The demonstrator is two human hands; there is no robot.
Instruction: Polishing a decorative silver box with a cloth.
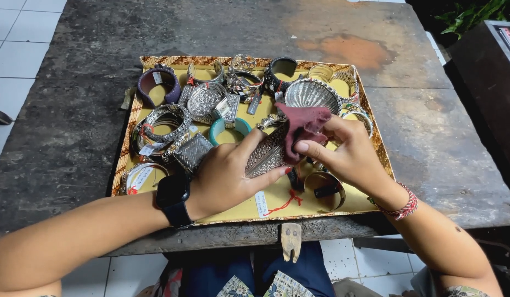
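My left hand grips a wide ornate silver cuff bracelet over the tray, thumb and fingers around it. A black watch sits on that wrist. My right hand pinches a dark red cloth and presses it against the top of the cuff. A white price tag on red string hangs below the cuff. Both hands are above the front middle of a yellow-lined tray with a patterned rim.
The tray holds several silver bangles and cuffs, a teal bangle, a purple cuff, a black cuff and a shell-shaped silver piece. It lies on a worn dark table. A wooden peg juts from the front edge.
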